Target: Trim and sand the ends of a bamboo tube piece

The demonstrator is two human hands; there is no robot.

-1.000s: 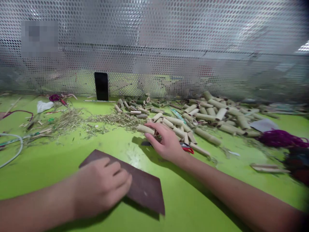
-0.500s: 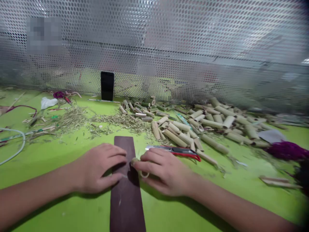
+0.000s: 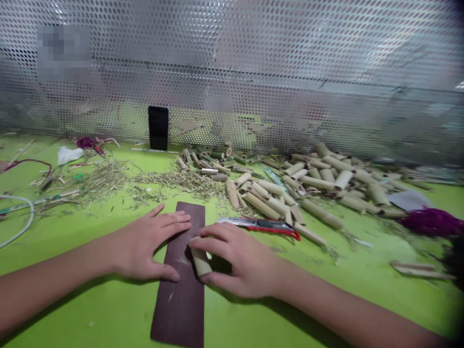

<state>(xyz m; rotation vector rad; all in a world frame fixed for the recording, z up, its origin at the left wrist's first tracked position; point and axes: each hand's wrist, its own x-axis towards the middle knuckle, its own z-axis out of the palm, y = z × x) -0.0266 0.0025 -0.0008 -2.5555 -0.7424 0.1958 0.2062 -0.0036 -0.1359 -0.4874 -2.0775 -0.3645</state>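
A dark brown sandpaper strip [image 3: 179, 295] lies lengthwise on the green table [image 3: 90, 309] in front of me. My left hand [image 3: 147, 243] rests flat on its left edge, fingers stretched out over the sheet. My right hand [image 3: 235, 261] is closed on a short pale bamboo tube [image 3: 200, 261], its end pressed against the sandpaper. Just beyond my right hand lies a red and black utility knife [image 3: 263, 224].
A big heap of cut bamboo tubes [image 3: 308, 181] spreads over the middle and right. Shavings [image 3: 108, 181] cover the left. A black phone [image 3: 158, 127] leans on the perforated metal screen [image 3: 253, 72]. Purple thread [image 3: 429, 221] lies far right, a white cord [image 3: 18, 227] far left.
My right hand took a bamboo tube from the heap and brought it onto the sandpaper. My left hand turned the strip lengthwise and now lies flat on it.
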